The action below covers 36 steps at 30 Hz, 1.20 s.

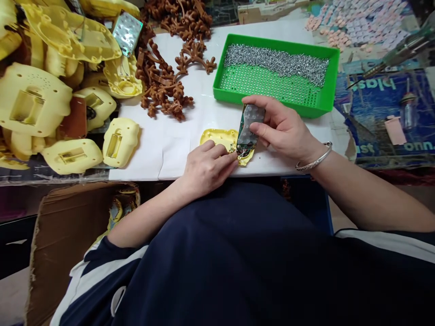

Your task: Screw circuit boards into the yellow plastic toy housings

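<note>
A circuit board (252,123) with a grey button sheet is tilted up in my right hand (283,129), pinched between thumb and fingers. Its lower edge is close over an open yellow plastic shell (219,136) lying on the white table cover. A dark round part with thin wires (242,152) shows in the shell just under the board. My left hand (210,164) rests at the shell's near side, its fingers curled together and the fingertips at the wires below the board. What those fingertips grip, if anything, is hidden.
A green tray (275,97) of small screws stands behind my hands. Brown plastic parts (166,86) lie to its left, with piled yellow shells (34,99) farther left. An electric screwdriver (390,56) hangs at right. Pale pink pieces (360,22) cover the back right. A cardboard box (64,235) stands below the table.
</note>
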{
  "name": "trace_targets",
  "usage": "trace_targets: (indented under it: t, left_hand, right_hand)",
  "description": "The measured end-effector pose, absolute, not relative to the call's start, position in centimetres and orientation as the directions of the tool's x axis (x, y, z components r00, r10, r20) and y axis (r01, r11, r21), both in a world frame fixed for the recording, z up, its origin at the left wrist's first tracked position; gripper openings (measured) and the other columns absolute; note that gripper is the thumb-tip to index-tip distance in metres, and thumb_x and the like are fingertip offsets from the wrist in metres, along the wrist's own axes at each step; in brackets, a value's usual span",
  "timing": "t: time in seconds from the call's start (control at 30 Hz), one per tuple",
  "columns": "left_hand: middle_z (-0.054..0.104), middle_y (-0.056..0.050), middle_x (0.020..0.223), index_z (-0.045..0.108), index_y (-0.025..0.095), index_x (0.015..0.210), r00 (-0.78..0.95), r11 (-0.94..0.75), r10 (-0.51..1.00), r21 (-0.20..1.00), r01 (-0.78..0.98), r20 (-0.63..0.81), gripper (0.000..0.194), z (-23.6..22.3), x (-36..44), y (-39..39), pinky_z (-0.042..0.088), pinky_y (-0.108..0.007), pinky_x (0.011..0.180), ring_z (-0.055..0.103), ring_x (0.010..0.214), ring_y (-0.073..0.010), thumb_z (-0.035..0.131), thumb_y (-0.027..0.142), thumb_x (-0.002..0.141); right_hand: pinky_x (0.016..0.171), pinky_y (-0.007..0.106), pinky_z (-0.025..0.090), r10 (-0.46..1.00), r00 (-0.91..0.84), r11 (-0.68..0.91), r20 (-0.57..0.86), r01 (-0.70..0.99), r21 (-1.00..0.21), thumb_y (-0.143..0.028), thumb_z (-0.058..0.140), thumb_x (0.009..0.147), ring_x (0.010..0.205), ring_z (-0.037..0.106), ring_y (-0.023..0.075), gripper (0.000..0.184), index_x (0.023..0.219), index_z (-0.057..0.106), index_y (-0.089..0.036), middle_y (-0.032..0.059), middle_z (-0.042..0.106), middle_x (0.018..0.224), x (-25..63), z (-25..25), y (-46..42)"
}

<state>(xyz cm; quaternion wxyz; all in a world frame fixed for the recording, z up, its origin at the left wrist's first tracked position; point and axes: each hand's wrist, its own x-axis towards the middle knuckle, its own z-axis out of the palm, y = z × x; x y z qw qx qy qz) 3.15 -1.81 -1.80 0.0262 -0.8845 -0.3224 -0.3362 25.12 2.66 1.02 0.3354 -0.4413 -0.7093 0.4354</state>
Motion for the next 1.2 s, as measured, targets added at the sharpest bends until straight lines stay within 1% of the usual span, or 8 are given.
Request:
trace_targets:
  t: [0.13, 0.4, 0.6, 0.8, 0.9, 0.97, 1.07, 1.2]
  left_hand:
    - [0.059, 0.000, 0.063, 0.071, 0.019, 0.079, 0.546, -0.764, 0.554, 0.123, 0.633, 0.629, 0.029, -1.7, 3.7, -1.7, 0.034, -0.029, 0.056, 0.043, 0.061, -0.0155, 0.056, 0.030, 0.102]
    - [0.060, -0.001, 0.064, 0.069, 0.019, 0.079, 0.560, -0.743, 0.565, 0.077, 0.665, 0.606, 0.031, -1.8, 3.6, -1.6, 0.032, -0.029, 0.057, 0.044, 0.062, -0.0154, 0.051, 0.026, 0.104]
    - [0.062, -0.002, 0.067, 0.070, 0.020, 0.078, 0.554, -0.685, 0.687, 0.163, 0.710, 0.471, 0.033, -1.5, 3.7, -1.6, 0.031, -0.029, 0.058, 0.049, 0.065, -0.0158, 0.049, 0.027, 0.103]
    - [0.062, -0.003, 0.068, 0.069, 0.020, 0.075, 0.542, -0.639, 0.733, 0.143, 0.756, 0.410, 0.032, -0.8, 4.3, -1.6, 0.026, -0.031, 0.057, 0.049, 0.067, -0.0177, 0.051, 0.024, 0.100]
    - [0.061, -0.005, 0.072, 0.070, 0.021, 0.075, 0.551, -0.644, 0.718, 0.104, 0.758, 0.426, 0.032, -0.8, 4.4, -1.5, 0.027, -0.033, 0.060, 0.048, 0.072, -0.0196, 0.052, 0.025, 0.101]
    - [0.063, -0.006, 0.079, 0.070, 0.022, 0.076, 0.550, -0.657, 0.695, 0.097, 0.748, 0.463, 0.030, -1.0, 4.3, -1.3, 0.030, -0.034, 0.065, 0.048, 0.077, -0.0208, 0.054, 0.027, 0.101]
    - [0.063, -0.006, 0.088, 0.073, 0.024, 0.083, 0.528, -0.674, 0.688, 0.170, 0.719, 0.497, 0.024, -1.6, 4.0, -0.8, 0.033, -0.035, 0.071, 0.048, 0.084, -0.0215, 0.057, 0.030, 0.100]
    - [0.062, -0.006, 0.091, 0.074, 0.025, 0.088, 0.512, -0.670, 0.719, 0.271, 0.691, 0.471, 0.023, -2.1, 3.7, -0.4, 0.034, -0.036, 0.074, 0.048, 0.087, -0.0211, 0.058, 0.034, 0.100]
  right_hand:
    - [0.058, 0.022, 0.053, 0.919, -0.363, 0.288, 0.152, 0.357, -0.889, -0.037, 0.064, 0.093, 0.077, 0.064, 0.0136, 0.049, 0.139, 0.056, -0.020, 0.0064, 0.068, 0.110, 25.4, 1.1, 2.5]
    - [0.048, 0.019, 0.045, 0.901, -0.402, 0.308, 0.161, 0.332, -0.892, -0.031, 0.060, 0.096, 0.057, 0.055, 0.0076, 0.050, 0.145, 0.051, -0.020, 0.0020, 0.066, 0.099, 26.0, 0.0, 2.7]
    - [0.077, 0.026, 0.058, 0.859, -0.463, 0.384, 0.219, 0.299, -0.874, -0.028, 0.059, 0.094, 0.097, 0.067, 0.0179, 0.047, 0.139, 0.057, -0.016, 0.0083, 0.066, 0.126, 26.0, 0.4, 3.1]
    - [0.099, 0.030, 0.054, 0.725, -0.657, 0.449, 0.205, 0.226, -0.865, -0.028, 0.057, 0.094, 0.115, 0.063, 0.0178, 0.046, 0.139, 0.058, -0.016, 0.0076, 0.065, 0.135, 26.3, 1.3, 4.4]
    - [0.095, 0.026, 0.052, 0.664, -0.730, 0.470, 0.164, 0.236, -0.851, -0.026, 0.055, 0.096, 0.109, 0.062, 0.0152, 0.052, 0.146, 0.050, -0.015, 0.0062, 0.065, 0.133, 26.4, 1.6, 5.3]
    - [0.087, 0.026, 0.053, 0.641, -0.750, 0.485, 0.160, 0.234, -0.843, -0.026, 0.059, 0.095, 0.097, 0.062, 0.0136, 0.055, 0.147, 0.046, -0.015, 0.0039, 0.068, 0.119, 26.5, 1.5, 5.9]
    - [0.078, 0.024, 0.052, 0.598, -0.787, 0.461, 0.152, 0.183, -0.868, -0.028, 0.062, 0.095, 0.085, 0.060, 0.0120, 0.047, 0.138, 0.051, -0.012, 0.0014, 0.066, 0.100, 26.6, 1.1, 6.9]
    - [0.082, 0.024, 0.052, 0.511, -0.842, 0.403, 0.171, 0.060, -0.913, -0.028, 0.059, 0.099, 0.089, 0.061, 0.0122, 0.038, 0.133, 0.051, -0.013, 0.0027, 0.065, 0.102, 26.4, 0.9, 7.6]
